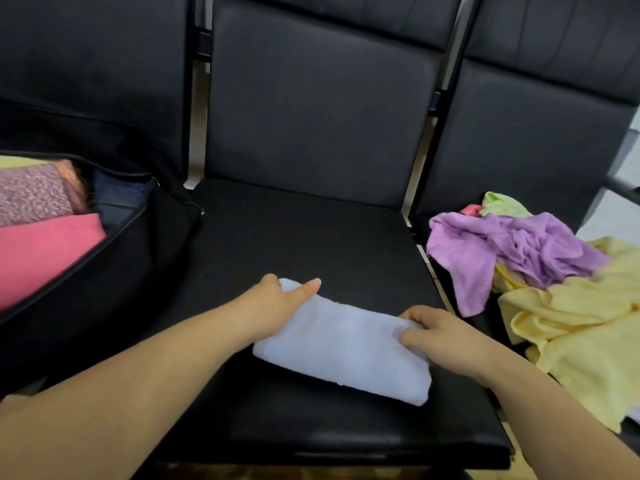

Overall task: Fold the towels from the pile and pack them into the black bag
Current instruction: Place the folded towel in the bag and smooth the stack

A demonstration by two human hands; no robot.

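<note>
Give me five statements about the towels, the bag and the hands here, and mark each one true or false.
1. Both hands, left hand and right hand, hold the white towel. True.
2. The white towel lies crumpled and unfolded. False: it is folded into a neat oblong on the seat.
3. The black bag is zipped shut. False: it is open, with a pink towel showing inside.
4. A purple towel lies on top of the pile at the right. True.
5. The yellow towel is inside the bag. False: it is in the pile on the right-hand seat.
</note>
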